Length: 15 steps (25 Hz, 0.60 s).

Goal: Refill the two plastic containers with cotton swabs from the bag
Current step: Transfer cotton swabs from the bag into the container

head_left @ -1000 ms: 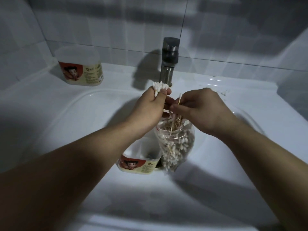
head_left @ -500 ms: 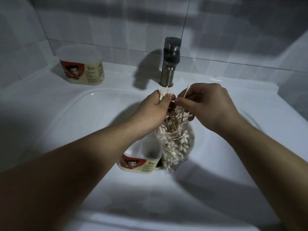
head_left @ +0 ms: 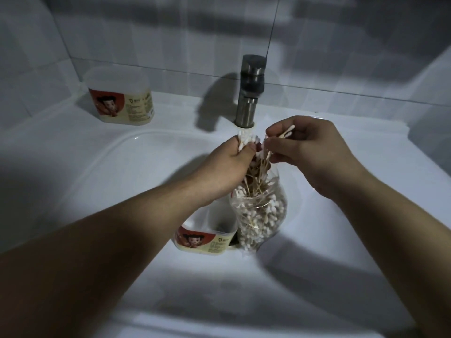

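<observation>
Setting: a dim washroom with a tiled wall (head_left: 170, 32), a steel tap (head_left: 250, 93) and a white basin (head_left: 73, 167)
Far left: one labelled plastic container (head_left: 120, 98) stands on the ledge by the wall, well apart from the hands; its contents cannot be made out
Left hand (head_left: 227, 167): clamped round a bundle of cotton swabs (head_left: 245, 140) just below the tap, as it was a second ago
Centre: the second container (head_left: 207, 237) sits open in the basin, touching the clear bag (head_left: 261, 215), which stands upright and packed with swabs
Right hand (head_left: 310, 152): pinching a few swabs (head_left: 286, 134), now lifted clear of the bag's mouth – a second ago its fingers were down among the sticks
What it means: the fresh pinch looks bound for the left hand's bundle – the open container, by the look of it, is not yet refilled
</observation>
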{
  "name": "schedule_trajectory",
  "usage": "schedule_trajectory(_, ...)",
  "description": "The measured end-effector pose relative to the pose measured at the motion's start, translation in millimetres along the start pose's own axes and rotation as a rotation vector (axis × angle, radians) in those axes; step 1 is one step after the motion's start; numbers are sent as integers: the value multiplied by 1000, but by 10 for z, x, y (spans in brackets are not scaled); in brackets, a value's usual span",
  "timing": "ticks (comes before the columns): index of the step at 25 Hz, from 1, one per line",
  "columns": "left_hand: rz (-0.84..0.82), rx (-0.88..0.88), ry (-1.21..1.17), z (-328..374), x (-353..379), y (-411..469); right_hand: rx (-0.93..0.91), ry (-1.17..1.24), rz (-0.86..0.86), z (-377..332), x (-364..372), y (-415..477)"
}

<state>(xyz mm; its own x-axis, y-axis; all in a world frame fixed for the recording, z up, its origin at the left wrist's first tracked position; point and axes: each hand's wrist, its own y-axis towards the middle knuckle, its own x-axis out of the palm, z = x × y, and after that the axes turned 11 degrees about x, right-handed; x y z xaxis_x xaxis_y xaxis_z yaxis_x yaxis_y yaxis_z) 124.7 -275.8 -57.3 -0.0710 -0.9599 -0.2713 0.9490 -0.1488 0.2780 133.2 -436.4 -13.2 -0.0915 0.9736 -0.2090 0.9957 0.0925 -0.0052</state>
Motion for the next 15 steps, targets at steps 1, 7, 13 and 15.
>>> schedule_trajectory(1,-2,-2,-9,2,2,0,-6,40,2,-8,-4,0)
schedule_trajectory(7,23,-12,8,-11,0,14,-11,83,15,-39,-42,-13)
schedule_trajectory(13,25,-21,2,-17,-18,14,-47,67,45,-74,-85,-22)
schedule_trajectory(15,26,-23,-47,-6,-7,4,-50,69,50,-81,-95,-17)
